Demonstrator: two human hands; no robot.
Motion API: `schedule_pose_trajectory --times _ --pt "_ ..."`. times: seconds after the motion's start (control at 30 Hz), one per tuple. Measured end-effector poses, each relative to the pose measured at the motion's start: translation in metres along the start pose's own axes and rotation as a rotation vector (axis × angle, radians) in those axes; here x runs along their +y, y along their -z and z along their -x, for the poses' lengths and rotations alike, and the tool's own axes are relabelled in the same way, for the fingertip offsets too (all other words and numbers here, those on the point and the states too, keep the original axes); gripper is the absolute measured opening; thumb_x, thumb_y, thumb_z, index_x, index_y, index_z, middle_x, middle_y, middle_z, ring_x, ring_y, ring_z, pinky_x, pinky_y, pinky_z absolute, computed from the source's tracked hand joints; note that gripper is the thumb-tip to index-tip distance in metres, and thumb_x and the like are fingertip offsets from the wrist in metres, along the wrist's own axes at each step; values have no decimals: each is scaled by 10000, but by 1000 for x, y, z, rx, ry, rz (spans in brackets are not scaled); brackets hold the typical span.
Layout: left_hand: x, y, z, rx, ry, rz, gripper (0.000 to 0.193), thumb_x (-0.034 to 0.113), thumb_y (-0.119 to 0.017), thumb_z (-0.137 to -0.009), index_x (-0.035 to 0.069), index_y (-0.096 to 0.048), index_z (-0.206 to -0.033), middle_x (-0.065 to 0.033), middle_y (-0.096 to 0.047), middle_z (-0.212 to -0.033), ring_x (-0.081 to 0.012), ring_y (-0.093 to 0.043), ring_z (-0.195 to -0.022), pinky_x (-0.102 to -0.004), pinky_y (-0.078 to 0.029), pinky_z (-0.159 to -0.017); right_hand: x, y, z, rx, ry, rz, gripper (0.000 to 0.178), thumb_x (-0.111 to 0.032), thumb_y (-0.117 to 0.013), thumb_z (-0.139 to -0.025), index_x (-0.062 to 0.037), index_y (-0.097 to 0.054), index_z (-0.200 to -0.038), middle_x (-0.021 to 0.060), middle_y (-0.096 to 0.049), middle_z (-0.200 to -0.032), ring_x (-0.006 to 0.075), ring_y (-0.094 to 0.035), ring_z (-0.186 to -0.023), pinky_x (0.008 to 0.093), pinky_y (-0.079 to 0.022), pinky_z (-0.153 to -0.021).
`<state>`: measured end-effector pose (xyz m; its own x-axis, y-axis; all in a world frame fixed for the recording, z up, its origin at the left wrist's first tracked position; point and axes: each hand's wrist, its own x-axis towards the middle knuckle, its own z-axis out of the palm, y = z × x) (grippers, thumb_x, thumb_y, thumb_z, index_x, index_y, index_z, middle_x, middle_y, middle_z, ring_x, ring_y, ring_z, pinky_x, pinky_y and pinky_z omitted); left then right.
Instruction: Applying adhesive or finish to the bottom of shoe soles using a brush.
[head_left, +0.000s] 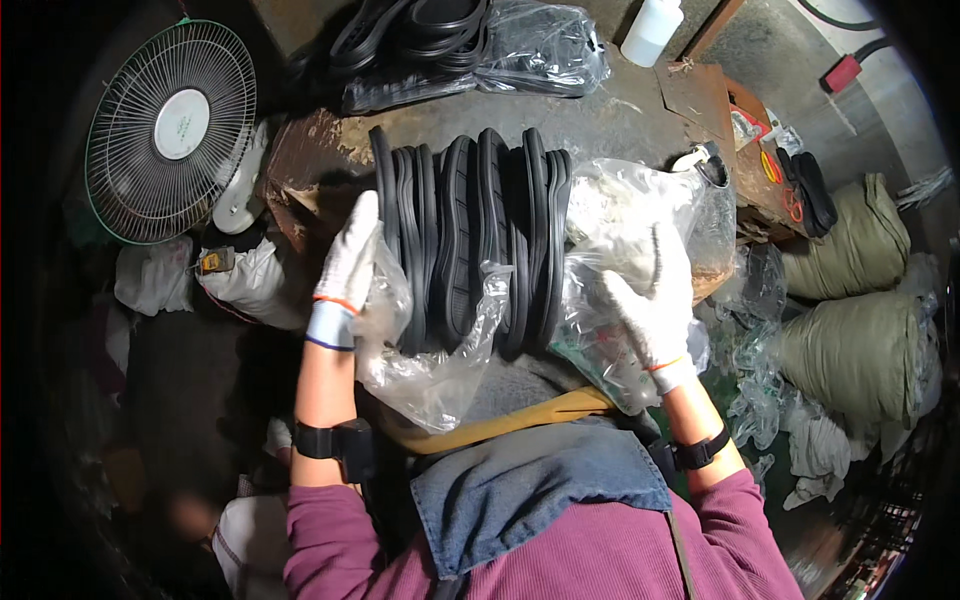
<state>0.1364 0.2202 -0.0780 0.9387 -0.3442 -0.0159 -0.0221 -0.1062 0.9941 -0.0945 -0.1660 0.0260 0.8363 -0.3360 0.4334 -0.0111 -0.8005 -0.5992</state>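
Note:
A row of black shoe soles (460, 225) stands on edge across the work surface in front of me. Clear plastic bag film (430, 392) lies loosely around the row's left end and near side. My left hand (350, 250), in a white glove, has its fingers stretched flat along the outer left side of the row, with film beside the palm. To the right of the soles, more crumpled clear plastic (610, 200) is bunched up. My gloved right hand (652, 305) rests against this plastic, thumb apart from the straightened fingers. Whether both pieces of film are one bag I cannot tell.
Bagged black soles (545, 50) lie at the back, near a white bottle (652, 32). A fan (180, 125) stands at the far left. Green sacks (850, 340) and loose plastic are at the right. Scissors with orange handles (790, 200) lie on the right ledge.

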Motion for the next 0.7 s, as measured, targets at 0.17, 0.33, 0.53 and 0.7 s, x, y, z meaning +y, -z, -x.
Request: schedule_pose_trajectory --times 0.17,0.33,0.53,0.7 --pt "53 -41 30 -8 363 533 310 414 -653 -1068 128 -694 -953 31 -628 -828 -40 -590 -793 -230 -508 -845 27 3 23 -367 -568 -188 987 -287 -867 -787 -37 -379 -1608 226 -617 -1430 336 -652 -1249 458 -505 -1081" --pt "69 -57 20 -151 128 -343 992 236 -803 -924 -122 -206 -1631 -208 -554 -1455 -241 -607 -1214 -318 -503 -1054 35 -7 43 -668 -413 36 549 -343 -764 -867 -142 -632 -1361 145 -761 -1139 360 -722 -1043 447 -565 -881" --pt "58 14 -1 -180 138 -160 898 386 -687 -988 -133 -289 -1605 -148 -580 -1446 -206 -598 -1206 -337 -495 -1051 13 18 51 -690 -65 288 297 -311 -685 -921 -117 -736 -1140 163 -747 -1085 377 -705 -998 462 -568 -879" --pt "70 -29 18 97 278 277 894 378 -693 -1004 -29 -250 -1665 -91 -382 -1672 -199 -307 -1550 -337 -204 -1280 30 68 74 -782 -320 101 299 -336 -737 -874 -119 -748 -1080 125 -762 -996 348 -732 -936 414 -586 -841"
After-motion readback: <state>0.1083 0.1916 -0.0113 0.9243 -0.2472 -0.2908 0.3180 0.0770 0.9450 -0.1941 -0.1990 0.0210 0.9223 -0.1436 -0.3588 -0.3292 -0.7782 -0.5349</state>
